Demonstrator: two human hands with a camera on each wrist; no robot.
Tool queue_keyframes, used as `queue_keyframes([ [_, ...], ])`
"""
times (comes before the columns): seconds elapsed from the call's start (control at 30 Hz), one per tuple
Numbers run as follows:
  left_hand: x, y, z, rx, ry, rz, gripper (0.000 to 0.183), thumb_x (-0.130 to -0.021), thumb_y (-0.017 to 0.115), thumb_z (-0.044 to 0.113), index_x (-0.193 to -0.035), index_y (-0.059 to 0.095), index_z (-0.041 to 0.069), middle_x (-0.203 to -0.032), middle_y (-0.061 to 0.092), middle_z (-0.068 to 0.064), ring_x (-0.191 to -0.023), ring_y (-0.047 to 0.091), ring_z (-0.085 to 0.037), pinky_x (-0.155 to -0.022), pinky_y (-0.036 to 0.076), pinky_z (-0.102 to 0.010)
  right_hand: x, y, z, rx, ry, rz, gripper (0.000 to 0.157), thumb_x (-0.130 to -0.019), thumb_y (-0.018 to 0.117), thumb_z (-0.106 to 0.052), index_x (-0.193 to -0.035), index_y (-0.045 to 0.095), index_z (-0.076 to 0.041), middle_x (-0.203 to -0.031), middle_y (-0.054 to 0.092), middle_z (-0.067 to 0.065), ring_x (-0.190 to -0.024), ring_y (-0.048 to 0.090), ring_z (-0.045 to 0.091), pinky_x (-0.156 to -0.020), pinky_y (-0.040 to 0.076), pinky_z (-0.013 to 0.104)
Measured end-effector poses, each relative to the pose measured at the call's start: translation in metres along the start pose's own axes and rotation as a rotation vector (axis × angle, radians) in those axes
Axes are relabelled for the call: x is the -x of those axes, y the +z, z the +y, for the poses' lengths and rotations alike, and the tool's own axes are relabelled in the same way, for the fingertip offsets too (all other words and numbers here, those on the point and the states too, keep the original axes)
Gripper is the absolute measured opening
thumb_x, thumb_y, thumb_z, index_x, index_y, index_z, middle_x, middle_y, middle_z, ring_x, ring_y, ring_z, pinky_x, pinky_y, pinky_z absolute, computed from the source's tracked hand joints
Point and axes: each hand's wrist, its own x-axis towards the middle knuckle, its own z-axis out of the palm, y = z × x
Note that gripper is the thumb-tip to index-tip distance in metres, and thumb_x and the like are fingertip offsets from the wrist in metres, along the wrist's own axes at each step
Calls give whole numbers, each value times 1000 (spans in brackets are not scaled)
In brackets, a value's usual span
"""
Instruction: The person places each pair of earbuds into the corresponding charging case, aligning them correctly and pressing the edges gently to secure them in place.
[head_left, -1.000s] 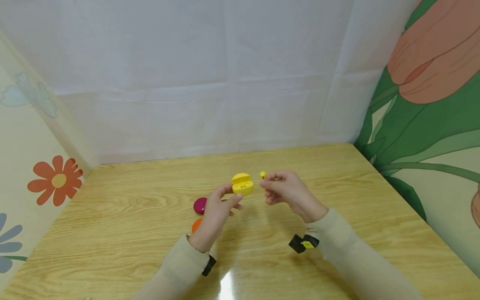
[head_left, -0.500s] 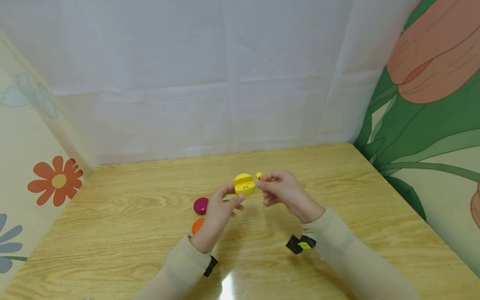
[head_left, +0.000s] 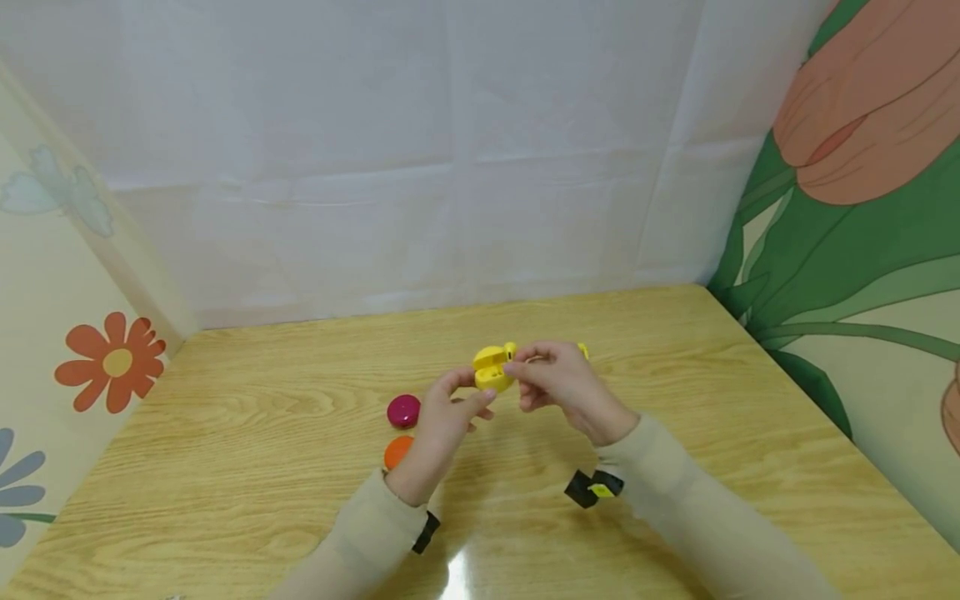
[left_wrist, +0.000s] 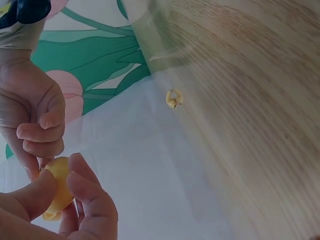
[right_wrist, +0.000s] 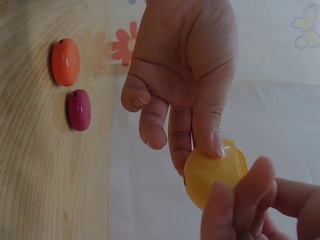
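Observation:
My left hand (head_left: 442, 412) holds a yellow earbud case (head_left: 491, 382) with its lid raised, thumb in front and fingers behind. Sockets show inside it in the head view. A yellow earbud (head_left: 511, 348) is pinched between the thumb and forefinger of my right hand (head_left: 561, 379), close over the right end of the case. In the right wrist view, the rounded yellow case (right_wrist: 212, 175) sits between both hands, and the fingers of my right hand hide the earbud. More yellow earbud (left_wrist: 173, 99) shapes lie on the table beyond, mostly behind my right hand in the head view.
A magenta case (head_left: 403, 411) and an orange case (head_left: 397, 452) lie on the wooden table (head_left: 262, 467), left of my left wrist. White cloth (head_left: 375, 208) hangs along the table's back edge. Painted walls stand at both sides.
My right hand has moved left, bringing the earbud up to the case. The left hand has shifted slightly right with the case. A yellow earbud on the table has come into view behind the right hand.

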Motion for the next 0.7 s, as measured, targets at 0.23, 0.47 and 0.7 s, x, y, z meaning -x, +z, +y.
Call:
queue_keyframes([
  [0.23,-1,3,0,0,0,7,29,-92,67,10,-117,62,-2,-108,64,-12,-68,64,-12,-58,44,-25,-1,7,0,4,6,34,18,-93,66,-10,-98,59,5,-59,56,4,-46,54,10,-52,54,28],
  [0.47,-1,2,0,5,-8,16,28,-92,67,11,-117,62,-2,-108,64,-12,-69,64,-12,-59,44,-26,-1,11,0,33,-6,45,15,-92,67,-9,-93,60,4,-57,54,2,-45,51,8,-50,51,24],
  [0.7,-2,1,0,10,-10,11,28,-92,67,11,-117,62,-2,-109,63,-12,-69,64,-12,-59,44,-26,0,10,-1,36,-12,44,18,-93,67,-10,-98,59,5,-58,55,3,-47,52,9,-51,52,25],
])
